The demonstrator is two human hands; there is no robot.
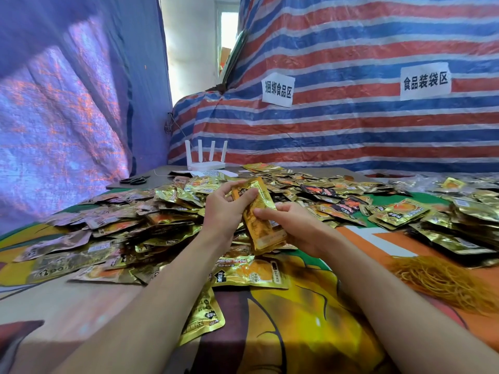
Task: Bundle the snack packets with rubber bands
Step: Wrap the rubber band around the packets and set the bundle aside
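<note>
A small stack of gold snack packets (pixel 260 217) is held above the heaped loose packets (pixel 151 211), seemingly squared up for banding. The left hand (pixel 224 211) curls around its top, the right hand (pixel 290 225) pinches its side, and the rubber bands (pixel 442 282) lie near to the right.

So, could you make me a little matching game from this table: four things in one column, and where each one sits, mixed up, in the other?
Things:
1. scissors
2. white router
3. rubber bands
4. stack of snack packets

Places:
a. gripped between the left hand and the right hand
b. loose heap at the near right
c. lying flat at the far left
d. standing at the back centre, before the striped tarp

Pairs: 1-c, 2-d, 3-b, 4-a
</note>
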